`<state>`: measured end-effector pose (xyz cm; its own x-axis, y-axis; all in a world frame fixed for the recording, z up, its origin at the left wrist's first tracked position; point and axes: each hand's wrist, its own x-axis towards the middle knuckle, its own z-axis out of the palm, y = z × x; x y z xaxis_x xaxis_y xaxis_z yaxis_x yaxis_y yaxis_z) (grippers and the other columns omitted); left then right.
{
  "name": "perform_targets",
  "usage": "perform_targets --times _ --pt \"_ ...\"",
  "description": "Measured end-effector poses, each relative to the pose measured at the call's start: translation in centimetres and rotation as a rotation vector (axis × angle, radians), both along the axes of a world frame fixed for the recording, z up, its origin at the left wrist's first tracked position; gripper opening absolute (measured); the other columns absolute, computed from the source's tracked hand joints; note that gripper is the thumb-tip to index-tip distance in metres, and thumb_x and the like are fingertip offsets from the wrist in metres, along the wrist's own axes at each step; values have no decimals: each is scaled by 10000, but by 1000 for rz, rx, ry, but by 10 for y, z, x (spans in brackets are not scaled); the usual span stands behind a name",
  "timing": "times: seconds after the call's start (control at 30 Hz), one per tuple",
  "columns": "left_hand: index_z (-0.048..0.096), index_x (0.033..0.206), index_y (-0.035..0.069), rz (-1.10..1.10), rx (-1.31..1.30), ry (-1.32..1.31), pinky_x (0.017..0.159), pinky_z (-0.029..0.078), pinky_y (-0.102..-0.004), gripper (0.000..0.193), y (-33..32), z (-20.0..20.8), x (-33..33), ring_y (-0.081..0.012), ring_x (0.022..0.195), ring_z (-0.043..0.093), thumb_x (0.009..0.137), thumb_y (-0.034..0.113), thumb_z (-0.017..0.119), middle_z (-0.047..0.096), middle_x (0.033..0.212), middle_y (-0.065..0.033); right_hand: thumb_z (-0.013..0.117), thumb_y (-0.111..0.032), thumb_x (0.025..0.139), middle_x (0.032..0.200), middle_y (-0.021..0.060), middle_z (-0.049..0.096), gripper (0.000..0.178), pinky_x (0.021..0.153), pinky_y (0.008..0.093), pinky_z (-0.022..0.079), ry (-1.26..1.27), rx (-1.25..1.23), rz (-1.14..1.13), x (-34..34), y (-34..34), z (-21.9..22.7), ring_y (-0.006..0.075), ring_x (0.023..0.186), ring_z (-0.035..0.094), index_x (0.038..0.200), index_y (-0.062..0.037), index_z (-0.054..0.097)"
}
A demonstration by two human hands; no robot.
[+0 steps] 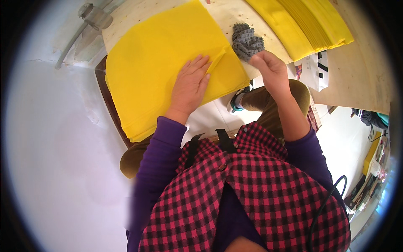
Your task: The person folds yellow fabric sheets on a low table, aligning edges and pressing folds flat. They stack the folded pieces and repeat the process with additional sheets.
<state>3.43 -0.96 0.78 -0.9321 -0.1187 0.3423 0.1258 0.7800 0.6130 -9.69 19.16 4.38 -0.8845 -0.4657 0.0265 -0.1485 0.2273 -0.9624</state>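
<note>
A stack of thin yellow sheets (147, 63), which look like fabric, lies on the wooden table in front of me. My left hand (189, 86) rests flat on the top sheet with fingers stretched out. Beside its fingertips, a narrow flap of yellow is folded up near the right corner. My right hand (272, 72) is closed just off that corner, thumb against curled fingers; whatever it may hold is hidden. Right beyond its knuckles sits a crumpled grey textured cloth (247, 42); I cannot tell whether they touch.
A second pile of folded yellow sheets (300, 27) lies at the far right of the table (357, 71). Below it hangs a white bag (312, 71) with black marks. A clear jar (95, 17) stands at the far left. My knees are under the table edge.
</note>
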Motion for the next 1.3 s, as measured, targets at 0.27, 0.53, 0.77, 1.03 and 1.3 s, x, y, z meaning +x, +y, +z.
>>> perform_targets --times 0.27,0.53,0.77,1.03,1.3 --pt "587 1204 -1 14 58 14 1103 302 -424 332 0 0 0 -288 1292 451 926 167 518 551 1323 -124 593 -109 860 904 92 653 91 697 304 493 299 -241 723 74 11 130 227 803 633 914 -48 634" --pt "585 1202 -7 12 39 31 1099 307 -428 331 1 0 2 -292 1278 463 927 164 517 558 1306 -136 571 -105 836 799 81 628 90 643 312 475 422 -637 1139 118 -6 169 219 719 609 857 -38 628" --pt "590 1200 3 12 1 34 1103 305 -430 331 -1 -3 2 -285 1274 466 926 174 520 564 1300 -124 552 -101 814 706 70 607 101 595 318 459 513 -735 929 92 22 154 213 645 589 807 -29 623" --pt "588 1201 -1 16 47 46 1106 304 -423 333 0 -4 2 -281 1276 465 922 169 522 562 1306 -121 600 -3 861 719 20 561 36 614 230 420 52 -89 349 6 16 42 87 669 520 831 5 618" --pt "583 1211 7 10 28 25 1106 304 -426 338 0 -3 1 -279 1280 461 930 180 513 561 1308 -110 727 -29 759 833 -9 478 191 639 229 406 122 167 458 -13 10 -12 104 692 420 937 -69 671"
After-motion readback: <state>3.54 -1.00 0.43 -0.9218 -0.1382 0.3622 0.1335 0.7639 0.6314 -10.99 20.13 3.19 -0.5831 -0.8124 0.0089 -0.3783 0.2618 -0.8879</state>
